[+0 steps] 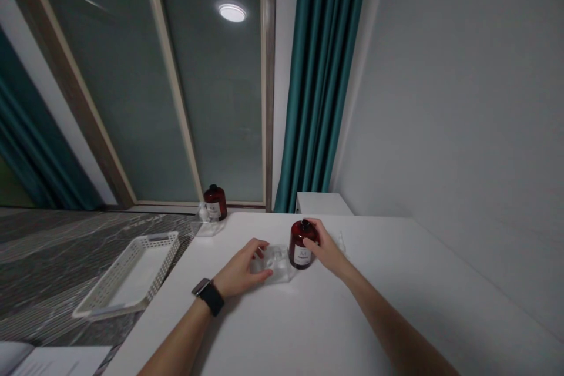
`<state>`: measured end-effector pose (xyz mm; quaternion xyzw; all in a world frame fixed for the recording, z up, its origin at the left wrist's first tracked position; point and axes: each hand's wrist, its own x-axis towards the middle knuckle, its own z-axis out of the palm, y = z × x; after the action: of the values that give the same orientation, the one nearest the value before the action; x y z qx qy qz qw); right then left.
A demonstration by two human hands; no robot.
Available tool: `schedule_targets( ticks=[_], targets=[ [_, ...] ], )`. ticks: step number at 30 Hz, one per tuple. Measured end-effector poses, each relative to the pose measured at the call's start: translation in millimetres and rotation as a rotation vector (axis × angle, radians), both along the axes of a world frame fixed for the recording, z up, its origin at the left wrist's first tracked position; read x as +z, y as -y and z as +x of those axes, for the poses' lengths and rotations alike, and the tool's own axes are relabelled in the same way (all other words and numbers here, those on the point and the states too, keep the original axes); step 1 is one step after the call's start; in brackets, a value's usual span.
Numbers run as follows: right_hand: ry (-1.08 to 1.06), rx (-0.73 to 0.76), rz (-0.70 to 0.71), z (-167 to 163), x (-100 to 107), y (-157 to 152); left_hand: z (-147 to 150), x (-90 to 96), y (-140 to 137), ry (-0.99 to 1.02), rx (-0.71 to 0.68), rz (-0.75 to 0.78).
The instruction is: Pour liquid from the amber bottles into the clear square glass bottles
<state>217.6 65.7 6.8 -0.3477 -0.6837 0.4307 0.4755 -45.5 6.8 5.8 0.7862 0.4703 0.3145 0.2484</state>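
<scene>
A dark red-brown bottle [302,256] with a black neck and a white label stands upright on the white table [304,329]. My right hand [324,248] is wrapped round its right side, thumb across the front. Just left of the bottle lies a clear plastic tray [280,271] with moulded shapes. My left hand [240,269], with a dark watch above it, grips the tray's left end, its thumb in front and its curled fingers behind. Some clear object [341,242] is partly hidden behind my right wrist.
A second dark red-brown bottle [215,204] stands at the table's far left corner, beside a clear tray [207,228] holding a small whitish item. Left of the table is a white perforated basket [83,307]. Open pages [66,361] show at lower left. Behind stands a white cabinet [324,204].
</scene>
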Motion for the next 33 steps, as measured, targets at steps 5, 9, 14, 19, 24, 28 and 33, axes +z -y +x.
schedule_targets(
  ticks=[5, 9, 14, 19, 24, 28, 33],
  targets=[
    [-0.032, 0.157, -0.034, 17, 2, 19, 1, -0.8, 0, 0.012, 0.011, 0.005],
    [-0.024, 0.132, 0.007, 23, 1, 33, 1, -1.5, -1, 0.004, 0.002, 0.013],
    [0.085, -0.143, 0.259, 16, -5, 40, 1, -3.9, -1, -0.01, 0.002, 0.016],
    [0.107, -0.307, 0.271, 3, -15, 39, 1, -6.5, -1, -0.009, 0.0, 0.025],
    [-0.01, -0.167, 0.19, 8, -19, 38, 1, -6.5, -1, 0.002, 0.008, 0.023],
    [0.004, -0.158, 0.217, 8, -23, 39, 2, -5.6, -1, 0.002, 0.003, 0.018],
    [0.016, -0.319, 0.211, -5, -30, 38, 4, -1.8, 0, 0.011, -0.002, 0.016]
  ],
)
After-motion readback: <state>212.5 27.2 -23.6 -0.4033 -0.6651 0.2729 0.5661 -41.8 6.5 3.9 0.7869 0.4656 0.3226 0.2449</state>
